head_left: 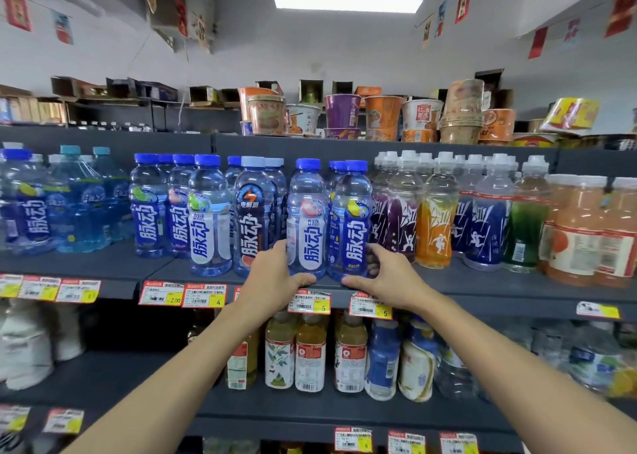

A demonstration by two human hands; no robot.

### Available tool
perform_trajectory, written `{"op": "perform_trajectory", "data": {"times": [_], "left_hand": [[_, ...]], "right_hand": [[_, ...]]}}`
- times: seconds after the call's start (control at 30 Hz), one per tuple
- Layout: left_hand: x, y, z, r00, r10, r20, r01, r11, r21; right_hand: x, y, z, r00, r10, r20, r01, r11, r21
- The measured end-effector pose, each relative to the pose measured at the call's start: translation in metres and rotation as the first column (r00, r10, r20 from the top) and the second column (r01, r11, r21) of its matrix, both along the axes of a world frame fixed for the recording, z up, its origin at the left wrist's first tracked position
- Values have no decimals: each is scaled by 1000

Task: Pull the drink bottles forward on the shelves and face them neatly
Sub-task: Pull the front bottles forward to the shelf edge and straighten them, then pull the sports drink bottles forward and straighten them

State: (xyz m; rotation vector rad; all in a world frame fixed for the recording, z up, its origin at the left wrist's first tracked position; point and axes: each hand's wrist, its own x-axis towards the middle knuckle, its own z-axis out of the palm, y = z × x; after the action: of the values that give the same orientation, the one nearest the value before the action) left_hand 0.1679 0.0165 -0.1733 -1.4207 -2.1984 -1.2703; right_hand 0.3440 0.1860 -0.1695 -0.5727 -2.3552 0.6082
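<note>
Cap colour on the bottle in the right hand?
Blue cap on the blue-label bottle that the right hand grips; head view.

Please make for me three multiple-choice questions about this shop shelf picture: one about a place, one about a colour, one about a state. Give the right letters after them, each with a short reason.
1. Where do the noodle cups stand?
A) on the top shelf
B) on the bottom shelf
C) between the two hands

2. What colour is the cap of the white-label bottle that the left hand grips?
A) red
B) blue
C) green

3. What is the right hand doing?
A) hanging free
B) holding a noodle cup
C) gripping the blue-label bottle near its base

Answers:
1 A, the cups stand in a row over the drinks.
2 B, its cap is plainly blue.
3 C, its fingers curl round the bottle's lower part.
</note>
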Motion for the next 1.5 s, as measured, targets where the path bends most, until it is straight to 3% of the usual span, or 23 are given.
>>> {"op": "perform_trajectory", "data": {"times": [0.27, 0.63, 1.5], "left_hand": [[19, -2, -4, 979, 186, -80, -176, 978, 111], [3, -9, 1, 987, 107, -117, -111, 993, -25], [0, -13, 5, 989, 81, -127, -90, 994, -69]], "right_hand": [[-4, -1, -4, 1000, 4, -22, -4, 1000, 4], [-8, 4, 2, 999, 30, 40, -28, 999, -35], [-10, 2, 9, 996, 2, 90, -1, 1000, -13]]}}
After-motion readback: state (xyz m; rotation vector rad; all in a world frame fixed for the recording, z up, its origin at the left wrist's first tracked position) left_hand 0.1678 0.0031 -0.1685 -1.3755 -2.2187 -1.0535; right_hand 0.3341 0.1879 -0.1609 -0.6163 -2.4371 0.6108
